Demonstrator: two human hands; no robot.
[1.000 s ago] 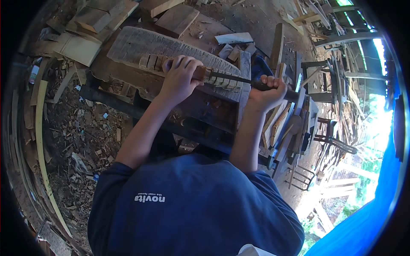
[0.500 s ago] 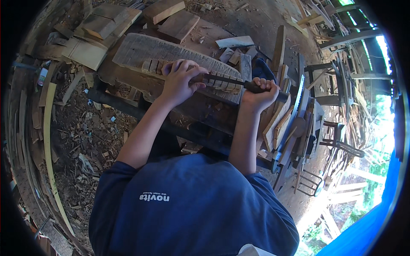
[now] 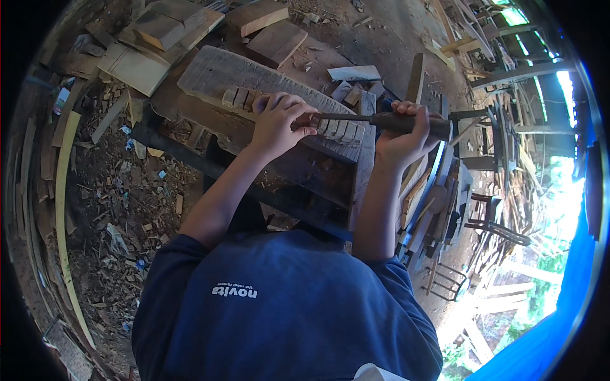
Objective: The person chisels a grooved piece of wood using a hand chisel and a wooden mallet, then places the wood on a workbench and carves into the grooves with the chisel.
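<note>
My left hand [image 3: 277,126] is closed round a small reddish-brown wooden piece [image 3: 311,120], over a pale strip of wood with a row of crosswise cuts [image 3: 342,132] along a weathered board [image 3: 216,70]. My right hand [image 3: 405,136] is wrapped round the dark handle of a long, narrow file-like tool [image 3: 346,117]. The tool lies horizontally between my hands, its far end at the brown piece in my left fingers; whether it touches that piece is hard to tell.
Stacked offcuts [image 3: 159,32] sit at the upper left, loose blocks [image 3: 273,41] behind the board. Upright planks [image 3: 416,79] and leaning boards crowd the right beside a metal frame [image 3: 495,222]. Chips litter the ground [image 3: 140,203]; a blue tarp [image 3: 559,330] hangs at lower right.
My right hand with the tool moved left toward my left hand, then back rightward, its thumb now higher along the handle. My left hand stays on the piece. The whole view shifted slightly.
</note>
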